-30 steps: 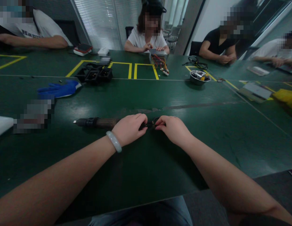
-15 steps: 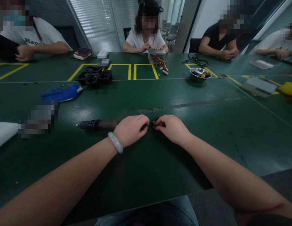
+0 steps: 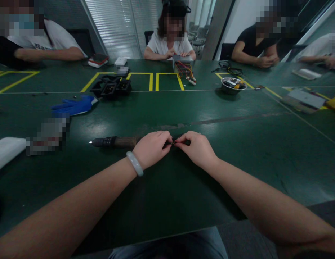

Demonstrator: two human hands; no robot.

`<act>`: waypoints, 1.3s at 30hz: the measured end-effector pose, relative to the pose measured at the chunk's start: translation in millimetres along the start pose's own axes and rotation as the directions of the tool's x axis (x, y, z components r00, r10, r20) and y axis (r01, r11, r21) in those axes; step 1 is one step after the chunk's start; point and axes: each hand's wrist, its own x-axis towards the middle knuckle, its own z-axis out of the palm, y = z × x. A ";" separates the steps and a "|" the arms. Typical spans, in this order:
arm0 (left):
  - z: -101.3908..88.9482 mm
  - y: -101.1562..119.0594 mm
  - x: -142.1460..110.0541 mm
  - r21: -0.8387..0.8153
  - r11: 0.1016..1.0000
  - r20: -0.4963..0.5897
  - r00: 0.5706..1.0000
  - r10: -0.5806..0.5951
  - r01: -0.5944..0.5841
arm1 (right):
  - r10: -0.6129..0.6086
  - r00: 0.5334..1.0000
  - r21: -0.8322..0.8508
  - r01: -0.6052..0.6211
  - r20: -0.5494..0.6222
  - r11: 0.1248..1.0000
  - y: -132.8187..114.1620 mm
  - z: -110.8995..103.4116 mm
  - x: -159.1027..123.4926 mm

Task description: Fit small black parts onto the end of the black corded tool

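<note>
My left hand (image 3: 152,148), with a pale bangle (image 3: 134,163) at its wrist, is closed in a pinch just above the table. Facing it, my right hand (image 3: 197,147) pinches too, thumb and forefinger together. Between the two sets of fingertips sits a small dark part (image 3: 173,143) with a slight metallic glint, mostly hidden, its kind too small to make out. A dark cylindrical tool (image 3: 113,141) with a brown body, black collar and metal tip points left; its right end disappears behind my left hand, and I cannot tell whether they touch.
On the green table (image 3: 183,201) lie a blue glove (image 3: 75,105) and a white object (image 3: 8,151) to the left. Farther back are black trays (image 3: 112,88), a metal bowl (image 3: 233,86) of small parts and a grey box (image 3: 181,64) with coloured wires. Several people sit opposite.
My right hand's fingertips have moved slightly left, closing the gap to my left fingertips at the small part. The whole view has shifted a little.
</note>
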 end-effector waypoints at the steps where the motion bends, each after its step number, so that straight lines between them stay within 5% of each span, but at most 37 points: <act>1: 0.0 0.2 0.2 0.001 1.000 -0.002 1.000 0.001 -0.001 | -0.007 1.000 -0.001 0.007 0.005 1.000 -0.1 0.6 0.1; 29: 2.4 2.4 0.9 0.003 0.999 -0.058 0.998 -0.039 0.039 | -0.146 0.989 -0.254 0.139 -0.011 0.957 -16.6 4.9 -2.6; 39: 0.0 2.3 1.7 0.007 0.999 -0.032 0.999 -0.044 0.044 | -0.148 0.988 -0.229 0.153 0.040 0.961 -15.4 2.2 3.7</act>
